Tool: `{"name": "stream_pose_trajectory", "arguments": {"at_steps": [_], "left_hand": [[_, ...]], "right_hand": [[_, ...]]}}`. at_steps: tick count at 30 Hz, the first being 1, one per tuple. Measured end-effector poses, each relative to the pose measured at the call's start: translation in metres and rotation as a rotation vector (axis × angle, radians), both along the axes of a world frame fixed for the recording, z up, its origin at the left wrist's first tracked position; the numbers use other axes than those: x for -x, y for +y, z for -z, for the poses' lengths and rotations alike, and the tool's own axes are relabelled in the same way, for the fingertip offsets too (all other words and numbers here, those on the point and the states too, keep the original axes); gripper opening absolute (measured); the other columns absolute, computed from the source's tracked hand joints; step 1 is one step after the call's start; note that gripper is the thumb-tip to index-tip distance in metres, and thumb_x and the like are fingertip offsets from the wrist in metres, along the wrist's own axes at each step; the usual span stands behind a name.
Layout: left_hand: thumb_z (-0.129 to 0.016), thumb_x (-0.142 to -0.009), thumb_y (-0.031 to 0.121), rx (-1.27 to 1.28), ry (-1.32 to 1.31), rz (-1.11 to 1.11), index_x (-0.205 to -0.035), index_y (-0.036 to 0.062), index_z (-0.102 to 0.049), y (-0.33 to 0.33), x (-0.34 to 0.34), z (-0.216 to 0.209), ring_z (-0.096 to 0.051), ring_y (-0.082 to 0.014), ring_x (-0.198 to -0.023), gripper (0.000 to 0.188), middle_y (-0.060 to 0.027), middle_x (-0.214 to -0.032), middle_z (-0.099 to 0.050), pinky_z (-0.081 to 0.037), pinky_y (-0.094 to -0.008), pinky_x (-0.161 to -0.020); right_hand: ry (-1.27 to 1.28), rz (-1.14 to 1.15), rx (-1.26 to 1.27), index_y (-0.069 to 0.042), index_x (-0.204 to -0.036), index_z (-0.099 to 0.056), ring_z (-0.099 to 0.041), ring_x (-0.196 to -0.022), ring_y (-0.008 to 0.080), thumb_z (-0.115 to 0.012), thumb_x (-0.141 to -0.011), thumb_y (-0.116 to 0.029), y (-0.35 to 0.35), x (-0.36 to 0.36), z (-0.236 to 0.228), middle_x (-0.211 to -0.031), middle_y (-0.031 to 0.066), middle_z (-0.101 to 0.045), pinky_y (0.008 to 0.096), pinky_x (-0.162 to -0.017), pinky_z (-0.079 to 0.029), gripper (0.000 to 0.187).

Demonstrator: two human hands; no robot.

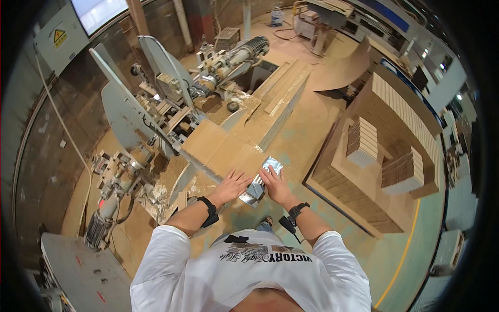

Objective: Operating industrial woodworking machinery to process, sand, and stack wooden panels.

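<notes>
Boards [224, 151] of pale wood are laid flat on the table of the saw machine [171, 99], at its near end, just in front of the person. The left hand [231, 186] is spread flat, fingers splayed, palm down on the near edge of the boards; nothing is grasped by it. A shiny metal plate [263, 177] is seen just right of the boards, tilted along their near right edge, and the right hand [277, 186] is pressed against it with fingers extended over its right side; whether the plate is gripped or only touched cannot be told. A dark band is worn on each wrist. Sawdust [171, 179] is heaped left of the boards, under the machine's grey guards. Beyond the boards, longer planks [283, 91] are stacked on the far end of the machine. Well to the right of the machine, a pallet [364, 192] on the floor is loaded with layered sheets and several neat stacks of cut pieces [403, 174]. A large curved sheet [345, 70] is seen beyond the pallet.
</notes>
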State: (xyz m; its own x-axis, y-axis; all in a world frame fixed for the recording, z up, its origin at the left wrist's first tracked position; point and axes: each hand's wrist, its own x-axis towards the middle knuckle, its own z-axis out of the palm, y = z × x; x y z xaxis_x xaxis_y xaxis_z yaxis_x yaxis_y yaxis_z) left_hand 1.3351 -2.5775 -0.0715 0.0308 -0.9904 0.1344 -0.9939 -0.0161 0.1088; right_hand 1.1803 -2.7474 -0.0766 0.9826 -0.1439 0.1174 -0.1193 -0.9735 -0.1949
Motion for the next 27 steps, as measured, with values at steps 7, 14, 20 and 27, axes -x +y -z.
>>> {"name": "stream_pose_trajectory", "arguments": {"at_steps": [7, 14, 20, 27], "left_hand": [[-0.049, -0.083, 0.031, 0.018, -0.01, -0.024, -0.118, 0.0155, -0.05, -0.007, -0.001, 0.002, -0.04, -0.0215, -0.116, 0.038, 0.0007, -0.12, -0.047, -0.026, -0.0447, -0.1], [-0.057, -0.074, 0.022, 0.137, -0.013, -0.11, -0.104, 0.0103, -0.057, -0.015, 0.014, 0.007, -0.043, -0.0243, -0.11, 0.033, -0.0005, -0.11, -0.052, -0.032, -0.044, -0.097], [-0.056, -0.068, 0.012, 0.055, 0.007, -0.49, -0.111, 0.0092, -0.05, -0.046, 0.054, 0.003, -0.04, -0.0277, -0.113, 0.044, -0.0097, -0.111, -0.047, -0.032, -0.0445, -0.094], [-0.058, -0.065, 0.01, 0.131, -0.059, -0.966, -0.125, 0.0093, -0.038, -0.095, 0.059, -0.002, -0.032, -0.0314, -0.119, 0.063, -0.015, -0.124, -0.038, -0.025, -0.0468, -0.098]], "right_hand": [[0.071, -0.152, 0.137, -0.016, -0.122, -0.047, -0.03, -0.121, 0.0298, -0.046, -0.079, -0.013, -0.026, -0.012, -0.002, -0.118, 0.0106, -0.041, 0.0592, -0.099, -0.02, 0.044], [0.04, -0.554, 0.185, -0.012, -0.103, -0.051, -0.044, -0.106, 0.0241, -0.055, -0.071, -0.012, -0.104, 0.014, -0.015, -0.107, 0.0033, -0.051, 0.0497, -0.098, -0.027, 0.032], [0.034, -0.068, -0.092, -0.006, -0.105, -0.049, -0.046, -0.093, 0.0333, -0.076, -0.048, -0.02, -0.251, 0.087, 0.001, -0.094, 0.0133, -0.052, 0.0429, -0.083, -0.037, 0.064], [0.047, 0.37, -1.573, -0.004, -0.111, -0.048, -0.051, -0.096, 0.0182, -0.063, -0.075, -0.018, -0.336, 0.073, 0.008, -0.109, 0.0068, -0.053, 0.0319, -0.081, -0.042, 0.041]]}}
